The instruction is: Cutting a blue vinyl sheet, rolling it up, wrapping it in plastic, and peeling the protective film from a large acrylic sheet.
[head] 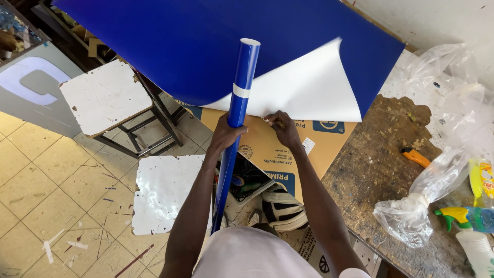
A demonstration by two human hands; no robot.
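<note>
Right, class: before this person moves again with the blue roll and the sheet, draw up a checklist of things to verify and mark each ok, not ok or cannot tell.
1. Left hand wrapped around the blue roll: ok.
2. White tape band closed around the roll: ok.
3. Right hand pinching the blue sheet at its white underside: ok.
4. Sheet lying flat: not ok, one corner curls over.
5. Orange utility knife apart from both hands: ok.
6. Knife blade retracted: cannot tell.

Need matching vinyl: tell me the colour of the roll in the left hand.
Deep blue roll, with a white band; the head view shows it.
</note>
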